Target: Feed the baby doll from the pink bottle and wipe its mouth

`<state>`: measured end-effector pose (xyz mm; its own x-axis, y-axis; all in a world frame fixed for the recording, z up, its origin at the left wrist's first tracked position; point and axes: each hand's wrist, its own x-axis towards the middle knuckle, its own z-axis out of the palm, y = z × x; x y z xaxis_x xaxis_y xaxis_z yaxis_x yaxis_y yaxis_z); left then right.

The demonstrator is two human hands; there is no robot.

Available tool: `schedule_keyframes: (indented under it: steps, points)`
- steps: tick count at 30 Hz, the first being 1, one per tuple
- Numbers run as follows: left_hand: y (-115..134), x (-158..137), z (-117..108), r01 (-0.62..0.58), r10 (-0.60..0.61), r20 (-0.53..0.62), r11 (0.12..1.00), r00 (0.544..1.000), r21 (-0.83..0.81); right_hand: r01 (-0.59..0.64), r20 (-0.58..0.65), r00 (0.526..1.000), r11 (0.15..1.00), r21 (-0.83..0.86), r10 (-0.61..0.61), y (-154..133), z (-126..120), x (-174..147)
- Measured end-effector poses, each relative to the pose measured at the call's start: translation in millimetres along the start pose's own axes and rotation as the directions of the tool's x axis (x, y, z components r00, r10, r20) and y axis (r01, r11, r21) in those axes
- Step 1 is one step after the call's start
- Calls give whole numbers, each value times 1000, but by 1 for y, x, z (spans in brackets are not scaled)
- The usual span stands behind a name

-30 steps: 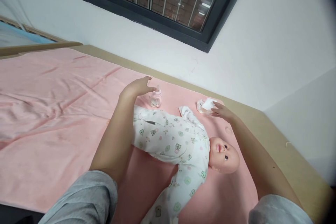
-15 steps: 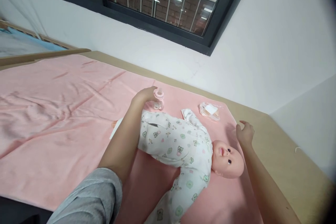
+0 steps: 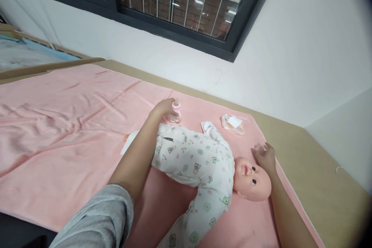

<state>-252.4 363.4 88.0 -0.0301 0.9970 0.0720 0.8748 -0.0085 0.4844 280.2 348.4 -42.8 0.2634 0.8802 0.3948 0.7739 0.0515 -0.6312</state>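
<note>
My left hand (image 3: 165, 107) is closed around a small baby bottle (image 3: 176, 111) with a pink collar and a bare clear teat. The bottle stands upright at the far side of the blanket. At the right, my right hand (image 3: 267, 159) has its fingers curled about a small see-through piece that looks like a clear bottle cap (image 3: 260, 148). A baby doll (image 3: 252, 180) in a white printed suit lies on its back between my arms, its head close to my right wrist. My left forearm crosses over its legs and hides part of them.
Under the doll spreads a pink blanket (image 3: 87, 124), creased at the left, on a wooden surface (image 3: 293, 143). A clear plastic packet (image 3: 233, 123) with a white label lies beyond the doll's shoulder. White walls and a dark-framed window (image 3: 174, 4) stand behind.
My right hand has moved down and slightly left onto the blanket beside the doll's head, and its fingers have closed about the clear piece. My left hand stays on the bottle.
</note>
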Motion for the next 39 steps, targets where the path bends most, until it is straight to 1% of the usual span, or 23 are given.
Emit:
schedule_keyframes:
  steps: [2, 5, 7, 9, 14, 17, 19, 20, 22, 24, 26, 27, 29, 31, 32, 34, 37, 38, 39]
  points:
    - [-3, 1, 2, 2, -2, -25, 1000, 1000, -23, 1, 7, 1000, 1000, -25, -1, 3, 2, 1]
    - [-5, 2, 2, -8, 3, -78, 997, 997, -71, -16, 19, 1000, 1000, -8, 16, 7, 3, 2]
    - [-3, 2, 0, -28, 13, -133, 994, 991, -108, -14, 22, 1000, 1000, 14, 14, 7, 2, 1]
    - [1, 1, -2, -68, 39, -188, 986, 981, -150, -19, 0, 1000, 999, 27, 19, 4, 2, -1]
    - [26, -8, -10, -213, 128, -307, 941, 943, -262, -76, -89, 993, 996, 34, 79, -9, -2, -8]
    - [47, -19, -14, -354, 212, -368, 855, 905, -378, -170, -89, 979, 978, 116, 181, -19, -7, -11]
    - [61, -28, -15, -425, 264, -381, 793, 886, -437, -179, -108, 973, 962, 207, 204, -28, -14, -11]
    - [67, -32, -16, -437, 281, -372, 778, 885, -451, -148, -133, 974, 958, 247, 185, -36, -18, -10]
    - [79, -39, -16, -424, 289, -334, 776, 897, -467, -38, -187, 977, 949, 313, 101, -56, -29, -8]
    - [87, -45, -14, -404, 297, -287, 787, 911, -467, 69, -214, 977, 921, 383, 15, -86, -42, -8]
    - [95, -50, -12, -411, 333, -244, 787, 911, -460, 192, -224, 970, 854, 484, -91, -125, -55, -14]
    - [99, -53, -11, -427, 360, -230, 778, 904, -460, 253, -229, 962, 811, 528, -151, -146, -61, -19]
    - [109, -63, -9, -473, 429, -205, 745, 880, -471, 332, -219, 943, 734, 592, -250, -188, -70, -35]
    - [121, -78, -7, -524, 503, -183, 707, 845, -475, 397, -208, 915, 679, 618, -346, -222, -74, -55]
    - [128, -87, -6, -547, 536, -171, 694, 827, -469, 425, -213, 901, 664, 615, -379, -234, -74, -65]
    - [142, -105, -3, -574, 582, -133, 690, 802, -441, 490, -270, 869, 645, 587, -414, -250, -72, -83]
    - [158, -127, -1, -601, 627, -75, 697, 775, -392, 597, -384, 802, 603, 529, -457, -255, -69, -96]
    - [162, -132, 0, -611, 641, -56, 696, 765, -378, 623, -393, 782, 594, 509, -484, -254, -69, -98]
    - [165, -136, 0, -619, 653, -40, 694, 756, -369, 635, -377, 772, 594, 493, -512, -253, -69, -99]
